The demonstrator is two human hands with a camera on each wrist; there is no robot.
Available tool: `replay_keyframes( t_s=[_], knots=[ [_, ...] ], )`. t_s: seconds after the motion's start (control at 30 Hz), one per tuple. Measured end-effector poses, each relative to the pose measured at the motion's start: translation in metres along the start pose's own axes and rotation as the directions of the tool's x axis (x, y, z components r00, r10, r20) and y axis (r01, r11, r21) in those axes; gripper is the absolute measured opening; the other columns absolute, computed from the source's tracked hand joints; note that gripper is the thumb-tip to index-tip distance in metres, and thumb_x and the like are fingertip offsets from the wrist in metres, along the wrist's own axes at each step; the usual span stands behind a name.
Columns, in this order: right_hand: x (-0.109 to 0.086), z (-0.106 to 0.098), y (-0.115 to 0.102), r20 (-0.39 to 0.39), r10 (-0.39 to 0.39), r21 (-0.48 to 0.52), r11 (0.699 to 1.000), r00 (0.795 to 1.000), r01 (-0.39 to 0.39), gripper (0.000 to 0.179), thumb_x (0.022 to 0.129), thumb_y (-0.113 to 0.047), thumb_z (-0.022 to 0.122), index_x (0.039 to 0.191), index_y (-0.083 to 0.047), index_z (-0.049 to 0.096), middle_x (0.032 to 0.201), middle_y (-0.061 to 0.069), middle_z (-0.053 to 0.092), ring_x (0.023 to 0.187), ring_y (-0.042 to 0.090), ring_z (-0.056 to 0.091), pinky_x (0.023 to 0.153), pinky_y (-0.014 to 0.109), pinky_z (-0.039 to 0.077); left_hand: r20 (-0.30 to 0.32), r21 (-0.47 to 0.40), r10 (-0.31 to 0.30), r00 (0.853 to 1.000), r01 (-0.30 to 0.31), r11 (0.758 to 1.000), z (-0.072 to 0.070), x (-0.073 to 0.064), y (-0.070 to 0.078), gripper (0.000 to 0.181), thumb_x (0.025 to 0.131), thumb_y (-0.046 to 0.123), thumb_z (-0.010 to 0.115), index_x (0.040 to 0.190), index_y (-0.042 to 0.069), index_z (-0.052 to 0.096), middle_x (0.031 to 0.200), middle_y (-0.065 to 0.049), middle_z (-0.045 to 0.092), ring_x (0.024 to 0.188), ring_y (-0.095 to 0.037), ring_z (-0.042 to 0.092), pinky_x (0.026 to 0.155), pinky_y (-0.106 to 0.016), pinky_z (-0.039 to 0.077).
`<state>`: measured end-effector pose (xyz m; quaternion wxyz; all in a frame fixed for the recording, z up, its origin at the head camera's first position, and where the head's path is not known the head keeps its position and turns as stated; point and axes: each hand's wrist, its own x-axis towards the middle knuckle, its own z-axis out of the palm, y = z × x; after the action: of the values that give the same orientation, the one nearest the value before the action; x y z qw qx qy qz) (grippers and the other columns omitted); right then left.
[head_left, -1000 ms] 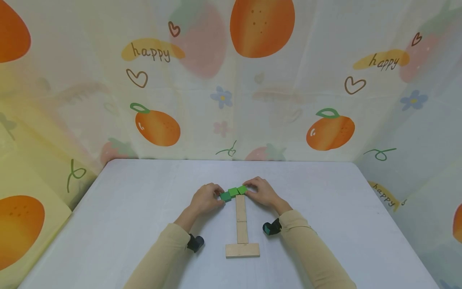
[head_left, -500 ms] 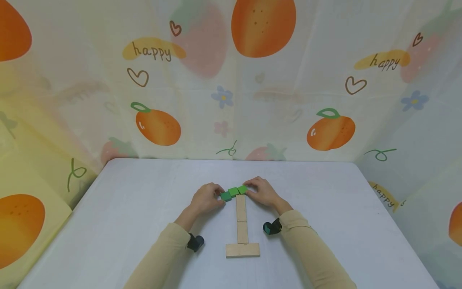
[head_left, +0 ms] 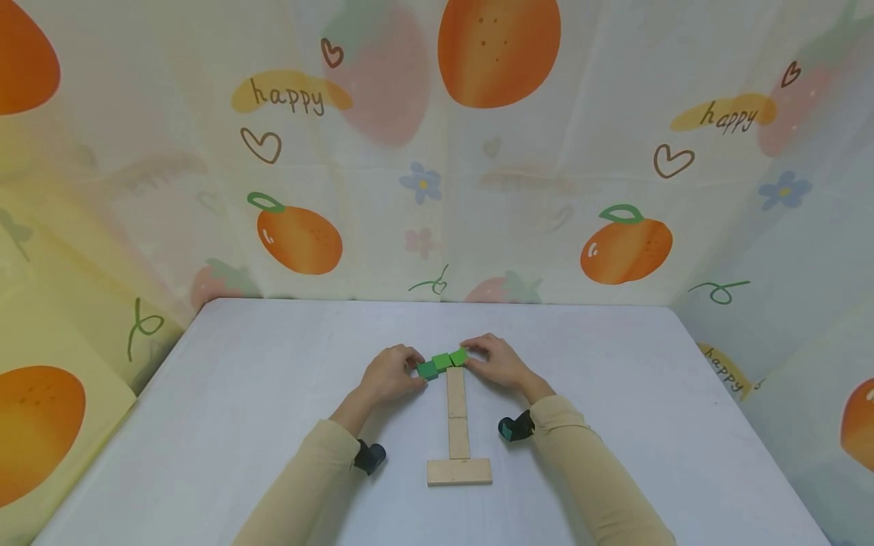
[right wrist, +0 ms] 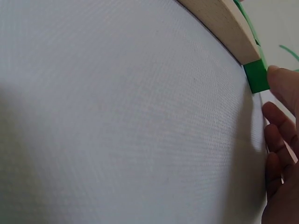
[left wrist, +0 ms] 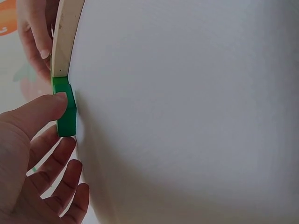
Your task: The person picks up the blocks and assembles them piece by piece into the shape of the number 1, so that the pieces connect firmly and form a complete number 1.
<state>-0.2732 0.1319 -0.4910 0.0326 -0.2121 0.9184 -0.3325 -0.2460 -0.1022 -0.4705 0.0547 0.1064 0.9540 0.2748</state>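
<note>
Three green blocks form a slanted row on the white table. My left hand point(head_left: 389, 375) pinches the darker green block point(head_left: 427, 371) at the row's left end; in the left wrist view the thumb lies on that block point(left wrist: 66, 123). At the other end my right hand point(head_left: 501, 364) holds the light green block point(head_left: 458, 357) between thumb and fingers, its thumb at the block's edge in the right wrist view point(right wrist: 256, 77). Between them sits the middle green block point(head_left: 442, 362). Just below the row, a pale wooden block point(head_left: 455, 392) comes right up to it.
A second wooden block point(head_left: 459, 438) continues the upright line toward me. A wider wooden block point(head_left: 459, 472) lies crosswise at its near end. The white tabletop point(head_left: 273, 379) reaches back to a fruit-printed cloth point(head_left: 437, 227). A dark wrist camera point(head_left: 371, 459) is by the left sleeve.
</note>
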Motion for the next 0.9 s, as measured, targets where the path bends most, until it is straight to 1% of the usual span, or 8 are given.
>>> replay_keyframes(
  t_s=[0.2,0.37,0.53,0.63,0.77,0.9],
  knots=[
    [0.0,0.0,0.0,0.0,0.022,-0.005,1.0,1.0,-0.022,0.036,0.086,-0.023,0.062,0.121,-0.011,0.059,0.114,0.007,0.058,0.108,0.022,0.052,0.095,0.038,0.04,0.006,0.004,0.002,1.0,-0.002,1.0,0.001,0.001,-0.001,0.034,0.069,0.024,0.078,0.099,0.014,0.067,0.089,0.002,0.061,0.084,-0.014,0.055,0.075,-0.032,0.046],
    [0.0,0.001,0.0,-0.015,0.008,-0.013,1.0,1.0,-0.008,0.035,0.087,-0.021,0.061,0.119,-0.009,0.059,0.112,0.008,0.059,0.106,0.023,0.053,0.094,0.039,0.04,0.025,-0.02,-0.008,1.0,0.009,1.0,-0.003,0.0,-0.001,0.035,0.071,0.025,0.077,0.102,0.014,0.066,0.094,0.0,0.062,0.088,-0.015,0.056,0.078,-0.033,0.047],
    [-0.001,-0.002,-0.002,-0.003,0.001,-0.022,1.0,1.0,-0.001,0.036,0.088,-0.019,0.059,0.121,-0.005,0.057,0.115,0.01,0.06,0.111,0.025,0.053,0.098,0.04,0.038,0.037,-0.045,-0.024,0.999,0.026,0.999,-0.009,-0.005,-0.003,0.035,0.073,0.027,0.076,0.104,0.014,0.065,0.098,0.0,0.062,0.089,-0.016,0.057,0.076,-0.033,0.047],
    [-0.003,-0.004,-0.005,0.018,0.007,-0.021,1.0,1.0,-0.006,0.037,0.089,-0.019,0.057,0.123,-0.004,0.055,0.118,0.012,0.059,0.113,0.026,0.052,0.099,0.04,0.037,0.025,-0.049,-0.027,0.999,0.028,0.998,-0.014,-0.008,-0.005,0.035,0.074,0.028,0.075,0.104,0.014,0.065,0.1,0.0,0.062,0.09,-0.017,0.056,0.075,-0.032,0.048],
    [-0.008,-0.008,-0.01,0.033,0.012,-0.022,1.0,0.999,-0.012,0.037,0.091,-0.021,0.054,0.124,-0.004,0.054,0.122,0.011,0.057,0.114,0.026,0.051,0.098,0.04,0.039,0.006,-0.053,-0.023,1.0,0.023,0.998,-0.021,-0.013,-0.005,0.035,0.076,0.03,0.074,0.105,0.013,0.064,0.103,-0.002,0.062,0.095,-0.019,0.056,0.078,-0.034,0.047],
    [-0.016,-0.014,-0.017,0.02,0.002,-0.04,0.999,1.0,-0.002,0.036,0.092,-0.022,0.053,0.125,-0.006,0.053,0.123,0.01,0.055,0.114,0.027,0.051,0.096,0.042,0.04,-0.003,-0.048,-0.019,1.0,0.018,0.999,-0.03,-0.018,-0.004,0.038,0.077,0.03,0.073,0.108,0.012,0.064,0.107,-0.004,0.061,0.098,-0.021,0.055,0.079,-0.036,0.047]
  ],
)
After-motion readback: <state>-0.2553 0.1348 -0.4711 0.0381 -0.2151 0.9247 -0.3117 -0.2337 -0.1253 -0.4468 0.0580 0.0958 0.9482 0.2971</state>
